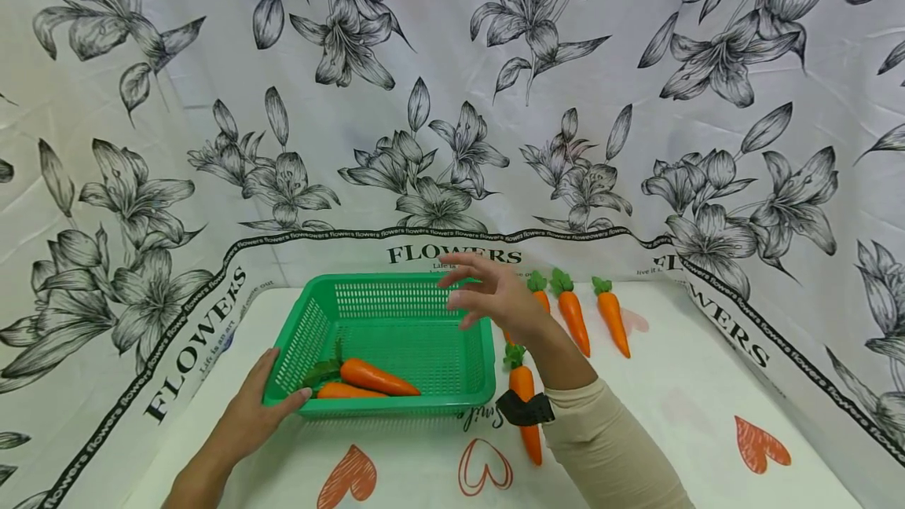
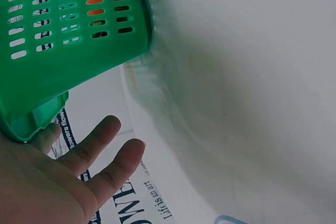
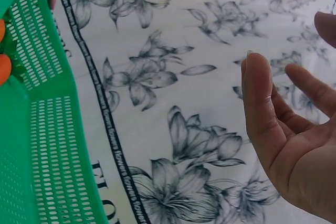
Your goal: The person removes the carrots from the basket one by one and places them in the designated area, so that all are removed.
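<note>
A green plastic basket (image 1: 396, 412) with slotted walls stands on the table, two carrots (image 1: 378, 378) with leafy tops lying at its near left. My left hand (image 1: 247, 415) holds the basket's near left corner, thumb along the front rim and index finger against the left side. In the left wrist view, other fingers (image 2: 123, 169) of that hand spread away from the wall. Over the basket's right side, my right hand (image 1: 498, 301) hovers with loosely bent fingers and nothing in them. The right wrist view shows its thumb and fingers (image 3: 258, 95) apart, with the basket off to the left.
Right of the basket, several carrots (image 1: 612, 316) lie on the white cloth (image 1: 707, 383); one carrot (image 1: 530, 442) is partly behind my right wrist. A black band (image 1: 525, 408) is on that wrist. Flower-printed fabric (image 1: 452, 61) hangs behind and at both sides.
</note>
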`<move>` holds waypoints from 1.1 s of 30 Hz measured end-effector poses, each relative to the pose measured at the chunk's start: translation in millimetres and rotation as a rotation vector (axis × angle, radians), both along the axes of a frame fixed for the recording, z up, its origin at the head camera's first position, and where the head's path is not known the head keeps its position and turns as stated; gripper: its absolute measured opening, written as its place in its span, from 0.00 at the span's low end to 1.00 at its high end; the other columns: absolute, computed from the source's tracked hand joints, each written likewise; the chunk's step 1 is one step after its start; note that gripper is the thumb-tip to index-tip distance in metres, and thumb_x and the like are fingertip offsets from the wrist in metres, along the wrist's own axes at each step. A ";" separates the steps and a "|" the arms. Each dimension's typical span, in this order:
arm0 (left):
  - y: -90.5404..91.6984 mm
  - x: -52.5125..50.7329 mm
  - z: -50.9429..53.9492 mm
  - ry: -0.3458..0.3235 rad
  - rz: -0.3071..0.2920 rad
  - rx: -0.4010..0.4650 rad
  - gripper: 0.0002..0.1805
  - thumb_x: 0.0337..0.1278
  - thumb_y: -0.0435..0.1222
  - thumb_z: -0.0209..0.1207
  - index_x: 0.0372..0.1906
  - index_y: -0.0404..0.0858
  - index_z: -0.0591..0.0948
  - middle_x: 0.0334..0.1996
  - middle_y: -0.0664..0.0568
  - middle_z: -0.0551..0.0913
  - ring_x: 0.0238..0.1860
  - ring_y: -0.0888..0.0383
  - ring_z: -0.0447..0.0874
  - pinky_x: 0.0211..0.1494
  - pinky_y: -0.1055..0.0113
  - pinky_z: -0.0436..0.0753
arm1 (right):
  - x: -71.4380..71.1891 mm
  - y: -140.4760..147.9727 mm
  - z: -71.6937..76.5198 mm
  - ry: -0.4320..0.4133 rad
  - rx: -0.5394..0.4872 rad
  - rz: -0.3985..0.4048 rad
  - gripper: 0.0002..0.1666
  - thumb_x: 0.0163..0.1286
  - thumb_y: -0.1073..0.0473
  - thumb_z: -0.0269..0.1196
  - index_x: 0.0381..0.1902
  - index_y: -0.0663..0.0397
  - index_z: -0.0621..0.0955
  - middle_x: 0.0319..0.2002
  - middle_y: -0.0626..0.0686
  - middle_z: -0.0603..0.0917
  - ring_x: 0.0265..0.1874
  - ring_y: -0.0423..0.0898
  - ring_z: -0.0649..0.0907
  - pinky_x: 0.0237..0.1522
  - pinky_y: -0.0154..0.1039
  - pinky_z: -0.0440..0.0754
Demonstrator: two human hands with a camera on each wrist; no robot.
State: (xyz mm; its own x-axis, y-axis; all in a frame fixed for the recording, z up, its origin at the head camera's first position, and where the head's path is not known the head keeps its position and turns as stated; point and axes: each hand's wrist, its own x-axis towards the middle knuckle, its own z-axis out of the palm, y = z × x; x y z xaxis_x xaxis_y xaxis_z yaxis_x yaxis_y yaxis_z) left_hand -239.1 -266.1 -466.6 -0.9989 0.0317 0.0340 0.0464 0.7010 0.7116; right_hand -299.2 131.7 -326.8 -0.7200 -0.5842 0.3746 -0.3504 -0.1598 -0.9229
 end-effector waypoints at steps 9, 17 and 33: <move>-0.2 1.3 1.5 0.002 0.005 -0.003 0.56 0.60 0.53 0.61 0.77 0.36 0.37 0.73 0.30 0.40 0.67 0.26 0.48 0.57 0.28 0.56 | -20.4 -26.5 -11.8 -0.038 0.092 0.082 0.35 0.65 0.58 0.63 0.70 0.50 0.69 0.55 0.67 0.75 0.44 0.63 0.80 0.34 0.55 0.83; 0.4 1.3 1.9 0.005 0.001 -0.005 0.55 0.61 0.54 0.60 0.77 0.38 0.38 0.73 0.31 0.41 0.67 0.27 0.48 0.57 0.28 0.58 | -37.3 -43.7 -25.9 -0.078 0.156 0.145 0.34 0.67 0.59 0.63 0.70 0.47 0.69 0.53 0.64 0.77 0.42 0.58 0.82 0.34 0.54 0.83; 0.2 1.4 2.9 -0.026 0.012 -0.008 0.56 0.60 0.55 0.60 0.77 0.36 0.37 0.73 0.30 0.39 0.67 0.26 0.46 0.58 0.28 0.55 | -55.7 -65.0 -41.7 -0.124 0.296 0.190 0.33 0.68 0.57 0.63 0.70 0.45 0.68 0.54 0.57 0.78 0.45 0.62 0.81 0.37 0.53 0.83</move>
